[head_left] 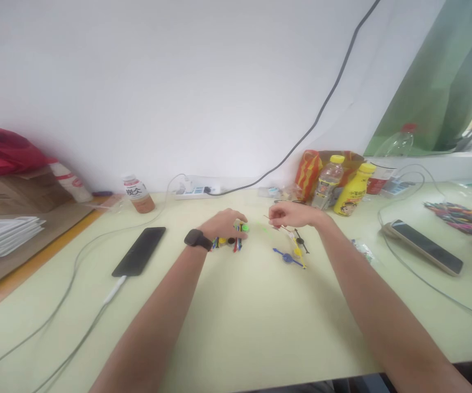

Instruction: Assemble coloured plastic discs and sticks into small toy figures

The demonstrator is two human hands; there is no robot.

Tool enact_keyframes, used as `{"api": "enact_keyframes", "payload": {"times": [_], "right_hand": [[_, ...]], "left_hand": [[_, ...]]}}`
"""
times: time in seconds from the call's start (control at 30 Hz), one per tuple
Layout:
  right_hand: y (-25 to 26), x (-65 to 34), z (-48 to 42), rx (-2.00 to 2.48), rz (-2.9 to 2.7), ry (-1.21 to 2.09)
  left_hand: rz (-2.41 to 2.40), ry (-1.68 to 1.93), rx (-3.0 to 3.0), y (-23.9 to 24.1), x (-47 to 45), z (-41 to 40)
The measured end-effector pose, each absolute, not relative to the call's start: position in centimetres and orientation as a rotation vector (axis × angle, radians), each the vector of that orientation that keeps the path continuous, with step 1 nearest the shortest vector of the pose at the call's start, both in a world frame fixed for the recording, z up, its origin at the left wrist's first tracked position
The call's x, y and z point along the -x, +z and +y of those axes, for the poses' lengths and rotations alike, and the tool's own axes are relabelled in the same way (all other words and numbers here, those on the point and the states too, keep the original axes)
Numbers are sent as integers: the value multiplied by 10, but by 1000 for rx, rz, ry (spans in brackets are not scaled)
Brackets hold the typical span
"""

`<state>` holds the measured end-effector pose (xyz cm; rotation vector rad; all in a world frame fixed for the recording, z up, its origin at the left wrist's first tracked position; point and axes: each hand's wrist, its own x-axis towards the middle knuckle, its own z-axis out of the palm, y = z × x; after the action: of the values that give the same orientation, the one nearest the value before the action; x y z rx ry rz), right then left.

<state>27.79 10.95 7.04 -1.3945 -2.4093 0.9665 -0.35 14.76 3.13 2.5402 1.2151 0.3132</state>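
Note:
My left hand [224,224], with a black watch [197,239] on its wrist, is closed on a bundle of small coloured plastic ties [236,240]; a green piece shows at its fingertips. My right hand [291,214] pinches a thin red tie [269,220] just above the pale green table [236,316]. Below the right hand lie loose ties: a blue one [288,258], a yellow one [297,252] and a black one [300,240]. A gap of table separates the two hands.
A black phone [140,251] on a white cable lies to the left, another phone [426,245] to the right. Bottles [344,188], a snack bag [307,172], a power strip [195,190] and a milk-tea bottle [138,194] line the wall. Coloured ties [461,215] are heaped far right. Cardboard and papers [4,229] sit far left.

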Motion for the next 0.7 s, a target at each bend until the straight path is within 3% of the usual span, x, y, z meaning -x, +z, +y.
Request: {"api": "enact_keyframes", "payload": {"times": [0.3, 0.47, 0.7], "right_hand": [[43, -247, 117, 1459, -2001, 1084], [35, -237, 120, 1439, -1824, 1088], [37, -236, 122, 1267, -1586, 1335]], "left_hand": [[1137, 355, -2610, 22, -8, 147], [932, 634, -2438, 36, -16, 139], [737, 892, -2052, 30, -34, 141]]}}
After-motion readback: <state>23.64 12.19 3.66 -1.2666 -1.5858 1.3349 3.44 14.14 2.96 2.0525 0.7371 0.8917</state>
